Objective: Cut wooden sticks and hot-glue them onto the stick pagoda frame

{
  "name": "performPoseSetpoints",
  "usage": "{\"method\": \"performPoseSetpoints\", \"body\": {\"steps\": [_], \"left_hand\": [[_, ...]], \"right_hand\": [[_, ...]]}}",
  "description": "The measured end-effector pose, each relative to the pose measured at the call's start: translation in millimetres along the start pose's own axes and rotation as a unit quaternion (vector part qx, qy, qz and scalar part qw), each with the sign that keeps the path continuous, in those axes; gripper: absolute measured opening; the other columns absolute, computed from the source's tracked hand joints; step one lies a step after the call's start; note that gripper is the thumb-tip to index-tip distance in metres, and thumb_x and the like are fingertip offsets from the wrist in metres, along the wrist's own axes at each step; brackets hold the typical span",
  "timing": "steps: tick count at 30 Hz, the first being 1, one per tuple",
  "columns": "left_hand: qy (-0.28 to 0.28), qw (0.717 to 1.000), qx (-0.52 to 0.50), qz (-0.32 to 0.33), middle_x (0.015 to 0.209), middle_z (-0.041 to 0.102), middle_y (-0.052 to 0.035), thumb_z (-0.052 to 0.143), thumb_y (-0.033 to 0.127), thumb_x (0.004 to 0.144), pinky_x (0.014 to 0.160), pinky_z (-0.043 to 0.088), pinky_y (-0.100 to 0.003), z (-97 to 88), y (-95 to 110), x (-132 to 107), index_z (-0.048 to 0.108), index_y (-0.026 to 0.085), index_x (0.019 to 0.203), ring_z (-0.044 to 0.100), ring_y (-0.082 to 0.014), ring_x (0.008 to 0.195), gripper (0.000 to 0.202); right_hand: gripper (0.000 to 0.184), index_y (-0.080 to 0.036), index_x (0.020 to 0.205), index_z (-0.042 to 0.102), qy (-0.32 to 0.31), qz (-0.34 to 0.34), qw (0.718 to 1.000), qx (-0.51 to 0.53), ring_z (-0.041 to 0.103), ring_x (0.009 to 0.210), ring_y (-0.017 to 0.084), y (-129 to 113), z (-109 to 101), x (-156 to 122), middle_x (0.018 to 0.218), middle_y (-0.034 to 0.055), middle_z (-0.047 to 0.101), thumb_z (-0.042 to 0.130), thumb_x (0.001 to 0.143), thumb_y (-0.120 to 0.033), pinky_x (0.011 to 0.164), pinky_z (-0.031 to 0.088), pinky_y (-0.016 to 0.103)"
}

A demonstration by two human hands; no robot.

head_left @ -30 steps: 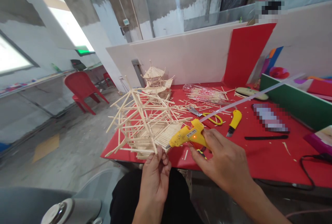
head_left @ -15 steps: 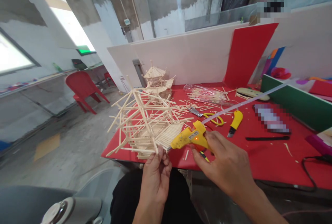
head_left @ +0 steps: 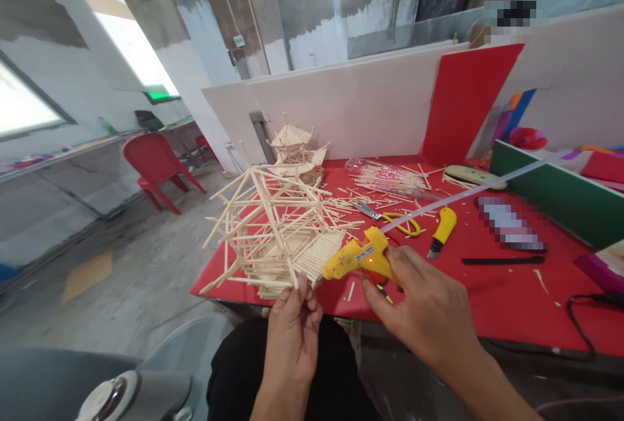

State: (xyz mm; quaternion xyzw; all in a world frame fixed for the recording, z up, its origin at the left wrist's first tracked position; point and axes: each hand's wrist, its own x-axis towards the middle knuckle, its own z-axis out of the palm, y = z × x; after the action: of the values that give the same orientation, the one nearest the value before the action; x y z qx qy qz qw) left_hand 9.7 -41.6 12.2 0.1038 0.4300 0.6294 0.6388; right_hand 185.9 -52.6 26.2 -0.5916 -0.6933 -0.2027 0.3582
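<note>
A model building frame of thin wooden sticks [head_left: 263,203] stands at the table's near left edge, its slatted roof panel facing me. At its near lower corner, my left hand [head_left: 293,330] is closed in a pinch on a stick end; the fingertips hide part of it. My right hand [head_left: 426,297] grips a yellow hot glue gun [head_left: 359,258] with its orange light lit. The nozzle points left and down, close beside my left fingertips; whether it touches a stick I cannot tell. A long translucent glue stick [head_left: 453,197] juts from the gun's back.
On the red table [head_left: 507,304] lie scissors [head_left: 400,221], a yellow utility knife [head_left: 442,231], a black strip [head_left: 502,260] and bagged sticks [head_left: 390,177]. A finished-looking stick pavilion [head_left: 292,148] stands behind the frame. A green board [head_left: 560,200] bounds the right; a metal flask [head_left: 136,395] is at lower left.
The glue gun and my right hand have shifted very slightly to the right. My left hand keeps its pinch at the same corner of the frame.
</note>
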Motion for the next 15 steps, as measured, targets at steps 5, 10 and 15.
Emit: {"method": "performPoseSetpoints", "body": {"steps": [5,10,15], "left_hand": [[0.006,1.0,0.022,0.002,0.063,0.048,0.0044,0.084,0.025,0.061,0.043,0.038,-0.015,0.0,0.9,-0.9,0.053,0.015,0.07,0.044,-0.0052,0.05,0.034],[0.006,0.999,0.032,0.011,0.061,0.048,0.0048,0.084,0.027,0.06,0.042,0.037,-0.015,0.4,0.7,0.1,0.053,0.015,0.068,0.044,-0.005,0.05,0.035],[0.009,0.999,0.039,0.013,0.061,0.047,0.0053,0.084,0.029,0.06,0.041,0.036,-0.015,1.4,0.7,-0.3,0.053,0.016,0.068,0.045,-0.0051,0.049,0.035]], "right_hand": [[0.036,-0.012,0.106,0.059,0.001,0.002,1.0,0.003,0.065,0.074,0.019,0.0,0.1,1.3,0.092,0.0075,0.069,0.057,0.084,-0.041,0.06,0.044,0.028],[0.036,-0.013,0.106,0.059,0.001,0.005,1.0,0.004,0.065,0.074,0.019,0.5,0.6,1.0,0.092,0.0084,0.07,0.057,0.084,-0.041,0.058,0.044,0.027],[0.037,-0.012,0.107,0.059,0.003,0.0,1.0,0.004,0.065,0.073,0.019,-0.4,0.1,0.8,0.095,0.0096,0.07,0.057,0.083,-0.04,0.058,0.045,0.027]]}}
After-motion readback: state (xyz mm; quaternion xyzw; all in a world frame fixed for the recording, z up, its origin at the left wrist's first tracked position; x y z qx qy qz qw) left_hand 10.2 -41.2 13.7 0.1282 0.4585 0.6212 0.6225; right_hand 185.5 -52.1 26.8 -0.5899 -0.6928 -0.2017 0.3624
